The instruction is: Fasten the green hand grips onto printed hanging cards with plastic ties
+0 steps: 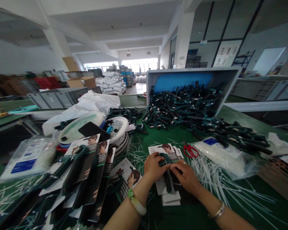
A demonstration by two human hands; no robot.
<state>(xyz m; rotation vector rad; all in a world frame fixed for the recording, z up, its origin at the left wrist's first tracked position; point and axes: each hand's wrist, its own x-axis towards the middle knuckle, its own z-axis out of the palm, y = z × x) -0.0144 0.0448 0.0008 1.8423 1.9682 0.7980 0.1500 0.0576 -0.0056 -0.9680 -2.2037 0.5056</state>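
My left hand (pixel 156 166) is closed around the upper part of a dark green and black handled tool (pixel 168 182), whose kind I cannot make out. The tool lies on a stack of printed cardboard backing cards (pixel 166 149). Against the tool's right side, the fingertips of my right hand (pixel 186 175) are pinched together; what they hold is hidden, perhaps a thin tie. White plastic cable ties (pixel 210 175) fan out to the right. Red-handled scissors (pixel 191 150) lie just beyond my right hand. Another printed card (pixel 129 177) lies left of my left wrist.
A grey crate (pixel 230 91) tipped on its side spills many similar tools (pixel 182 105) across the green table. Carded tools (pixel 79 172) pile up at left. Behind them stands a white tub (pixel 118 129) with small metal parts. Bags of ties (pixel 26 158) flank both sides.
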